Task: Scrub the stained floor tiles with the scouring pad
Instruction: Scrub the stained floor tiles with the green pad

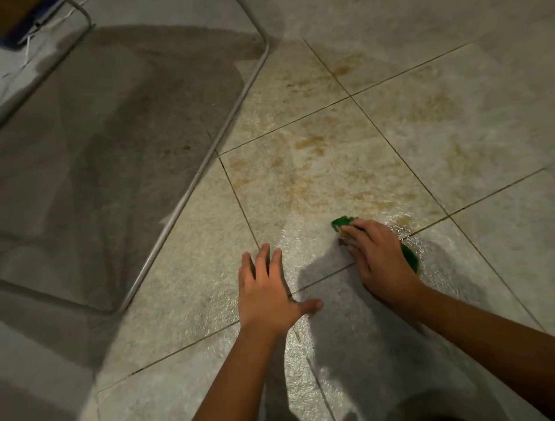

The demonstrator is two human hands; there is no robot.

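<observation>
My right hand presses a green scouring pad flat on a wet grey floor tile; the pad's green edges show beyond my fingertips and at my wrist side. My left hand rests flat on the floor to the left, fingers spread, holding nothing. Brown-yellow stains spread over the tiles ahead of the pad, reaching toward the upper right. The tile around my hands looks wet and shiny.
A thin metal frame with a dark shaded panel runs diagonally across the floor on the left. Cardboard and a blue edge sit in the top left corner. More tiles stretch to the right.
</observation>
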